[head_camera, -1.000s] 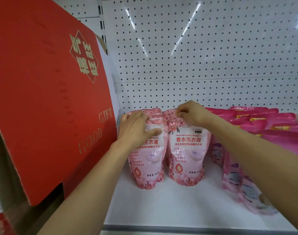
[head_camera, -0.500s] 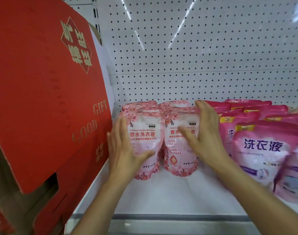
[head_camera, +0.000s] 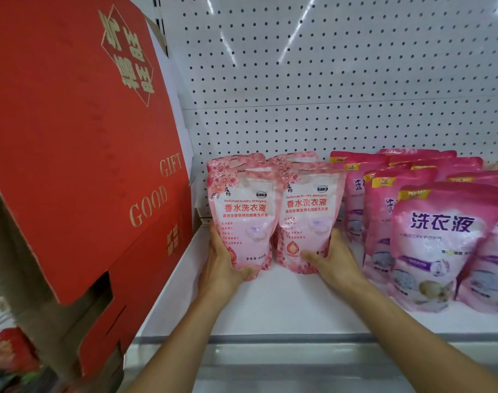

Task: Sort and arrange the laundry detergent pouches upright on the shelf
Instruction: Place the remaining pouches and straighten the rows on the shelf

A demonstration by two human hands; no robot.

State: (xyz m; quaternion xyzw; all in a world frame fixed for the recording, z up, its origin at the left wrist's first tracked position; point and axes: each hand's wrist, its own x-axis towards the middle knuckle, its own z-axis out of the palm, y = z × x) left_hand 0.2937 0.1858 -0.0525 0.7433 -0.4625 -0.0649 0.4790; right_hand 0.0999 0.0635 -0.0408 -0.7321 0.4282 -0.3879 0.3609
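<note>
- The left hand (head_camera: 220, 263) cups the lower left edge of the left pale pouch (head_camera: 243, 215), fingers curled up around its base and thumb on the side; it grips the pouch.
- The right hand (head_camera: 334, 262) holds the right pale pouch (head_camera: 308, 217) at its lower right corner, thumb laid across the front, fingers tucked behind the edge.
- Both pale pouches stand upright side by side on the white shelf (head_camera: 270, 304), touching each other, near the shelf's left end. More of the same kind stand close behind them.
- Each pale pouch has a flower print at the top and reads "Perfumed laundry detergent", with red characters "香水洗衣液" below. A small line at the left one's base seems to read "400g". The smaller text is too fine to make out.
- To the right stand the dark pink pouches (head_camera: 437, 245) in rows, upright, some leaning a little. The front one shows "洗衣液" in purple and a yellow "NEW" tab at its top corner.
- On the left a red box (head_camera: 80, 143) leans tilted, with gold "GOOD" and "GIFT" on it and gold characters in a diamond, printed upside down from here.
- Behind everything is a white pegboard (head_camera: 327, 80).
</note>
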